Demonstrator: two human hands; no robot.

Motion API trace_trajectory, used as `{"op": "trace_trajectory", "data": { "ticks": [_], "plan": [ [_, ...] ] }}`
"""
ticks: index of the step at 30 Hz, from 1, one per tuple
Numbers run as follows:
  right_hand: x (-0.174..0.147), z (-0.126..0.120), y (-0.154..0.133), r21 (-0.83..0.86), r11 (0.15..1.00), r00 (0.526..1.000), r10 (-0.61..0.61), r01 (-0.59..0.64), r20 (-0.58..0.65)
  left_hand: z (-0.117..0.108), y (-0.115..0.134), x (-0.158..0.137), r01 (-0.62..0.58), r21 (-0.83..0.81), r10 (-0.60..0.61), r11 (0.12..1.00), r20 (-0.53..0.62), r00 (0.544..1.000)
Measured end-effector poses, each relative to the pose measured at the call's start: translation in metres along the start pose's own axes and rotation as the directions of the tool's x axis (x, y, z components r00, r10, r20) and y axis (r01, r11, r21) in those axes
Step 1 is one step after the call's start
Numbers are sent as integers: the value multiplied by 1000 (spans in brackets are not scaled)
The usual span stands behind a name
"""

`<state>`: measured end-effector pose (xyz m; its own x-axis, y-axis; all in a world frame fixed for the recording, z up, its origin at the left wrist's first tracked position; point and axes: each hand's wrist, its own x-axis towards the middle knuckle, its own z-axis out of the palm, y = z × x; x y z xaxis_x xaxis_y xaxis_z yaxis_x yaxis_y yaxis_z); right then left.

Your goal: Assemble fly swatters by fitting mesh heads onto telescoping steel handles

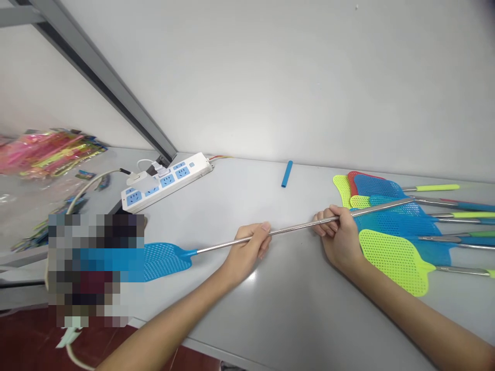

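A blue fly swatter with a long thin metal rod is held in both hands, its perforated head pointing left, partly covered by a pixelated patch. My left hand is closed around the rod not far from the head. Further right along the same rod, my right hand is closed on it too. The rod's bare metal end reaches over a pile of swatters at the right. Beyond the hands, a short blue sleeve lies alone on the grey table.
Several blue, yellow-green and red swatters lie at the right, handles pointing right. A white power strip with plugs and cables sits back left beside a grey metal post. Bagged pink and yellow items lie beyond it.
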<state>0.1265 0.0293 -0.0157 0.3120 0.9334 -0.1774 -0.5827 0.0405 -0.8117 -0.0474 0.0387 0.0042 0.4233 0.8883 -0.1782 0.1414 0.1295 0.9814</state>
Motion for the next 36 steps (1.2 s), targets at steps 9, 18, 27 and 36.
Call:
{"op": "trace_trajectory", "data": {
  "ticks": [9,18,27,36],
  "plan": [
    [-18,4,12,-143,985,969,122,-92,216,5,2,-4,6,109,-17,994,103,995],
    [-28,1,20,-364,926,901,240,-101,360,9,3,-6,29,127,-57,991,215,975],
    [-23,4,18,-174,969,940,218,-176,263,18,-1,-4,116,-71,-100,991,196,976],
    [-19,8,14,-146,973,965,203,-180,164,15,3,0,172,-187,-138,967,180,974]
  ]
}}
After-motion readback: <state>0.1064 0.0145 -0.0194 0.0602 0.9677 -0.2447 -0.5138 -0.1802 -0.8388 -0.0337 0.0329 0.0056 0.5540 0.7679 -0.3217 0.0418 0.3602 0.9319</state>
